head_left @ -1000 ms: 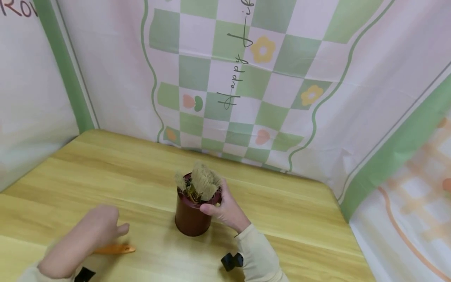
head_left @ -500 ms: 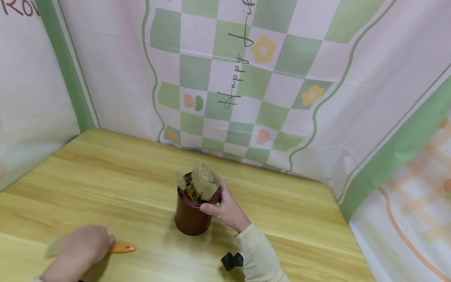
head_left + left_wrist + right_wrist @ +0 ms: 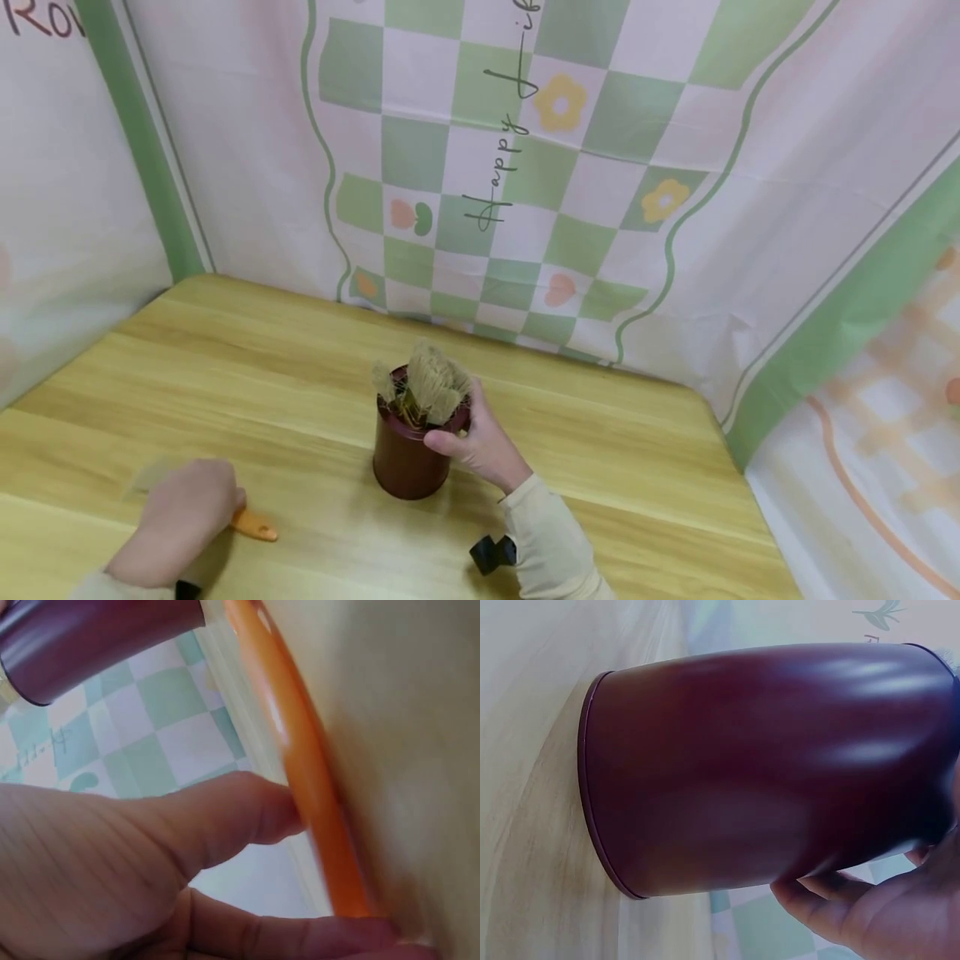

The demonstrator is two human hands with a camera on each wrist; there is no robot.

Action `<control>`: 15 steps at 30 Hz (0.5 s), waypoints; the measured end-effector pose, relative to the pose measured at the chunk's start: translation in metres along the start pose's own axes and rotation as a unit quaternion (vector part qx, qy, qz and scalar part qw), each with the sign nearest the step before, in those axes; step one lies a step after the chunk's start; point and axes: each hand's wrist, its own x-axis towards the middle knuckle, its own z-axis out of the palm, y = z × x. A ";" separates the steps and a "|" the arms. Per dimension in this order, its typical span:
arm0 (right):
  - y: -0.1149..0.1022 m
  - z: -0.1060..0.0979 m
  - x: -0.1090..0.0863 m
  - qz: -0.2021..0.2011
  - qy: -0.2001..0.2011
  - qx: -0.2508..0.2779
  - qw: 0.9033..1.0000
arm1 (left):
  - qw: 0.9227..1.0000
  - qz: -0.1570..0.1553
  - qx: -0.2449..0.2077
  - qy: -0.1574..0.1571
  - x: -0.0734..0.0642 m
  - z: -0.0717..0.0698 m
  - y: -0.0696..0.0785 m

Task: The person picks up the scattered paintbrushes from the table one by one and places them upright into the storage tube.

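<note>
A dark red cylindrical pot [image 3: 411,462] stands upright on the table, filled with beige fibrous tufts [image 3: 431,383]. My right hand [image 3: 483,446] grips its right side near the rim, with the thumb at the front; in the right wrist view the fingers [image 3: 817,907] touch the pot's wall [image 3: 742,772]. At lower left, my left hand [image 3: 191,508] pinches an orange-handled tool [image 3: 253,525]. A pale, flat end sticks out beyond the hand, too blurred to tell its kind. The left wrist view shows thumb and fingers on the orange handle [image 3: 300,742], close to the tabletop.
The light wood table [image 3: 300,358] has rounded far corners. Patterned cloth [image 3: 480,167] hangs behind it and at both sides. A black object [image 3: 493,554] sits beside the right sleeve.
My left hand came down onto the orange handle and took hold of it. The tool has since turned slightly, its pale end shifting away from me. My right hand and the pot stayed put.
</note>
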 end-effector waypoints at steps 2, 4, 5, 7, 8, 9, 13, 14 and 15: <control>-0.001 -0.001 -0.001 -0.003 0.000 0.000 1.000 | 1.000 0.001 -0.002 0.007 0.003 -0.003 0.002; -0.001 -0.001 -0.001 -0.003 -0.002 0.001 1.000 | 1.000 0.000 -0.009 0.011 0.007 -0.005 0.003; -0.001 -0.001 -0.001 -0.003 -0.003 0.003 1.000 | 1.000 -0.002 -0.012 0.017 0.008 -0.006 0.002; 0.001 0.000 0.000 -0.001 -0.008 0.009 1.000 | 1.000 -0.009 -0.021 0.016 0.010 -0.006 0.000; 0.001 0.001 0.000 0.002 -0.009 0.010 1.000 | 1.000 -0.012 -0.022 0.014 0.010 -0.006 -0.002; 0.002 0.001 0.000 0.003 -0.010 0.012 1.000 | 1.000 -0.016 -0.024 0.012 0.011 -0.006 -0.003; 0.003 0.001 0.000 0.005 -0.006 0.013 1.000 | 0.999 -0.020 -0.024 0.002 0.015 -0.008 -0.006; 0.003 0.001 0.000 0.005 -0.005 0.014 1.000 | 0.999 -0.025 -0.028 -0.003 0.017 -0.010 -0.006; 0.002 0.000 0.000 0.005 -0.004 0.015 1.000 | 0.999 -0.031 -0.025 -0.011 0.019 -0.012 -0.005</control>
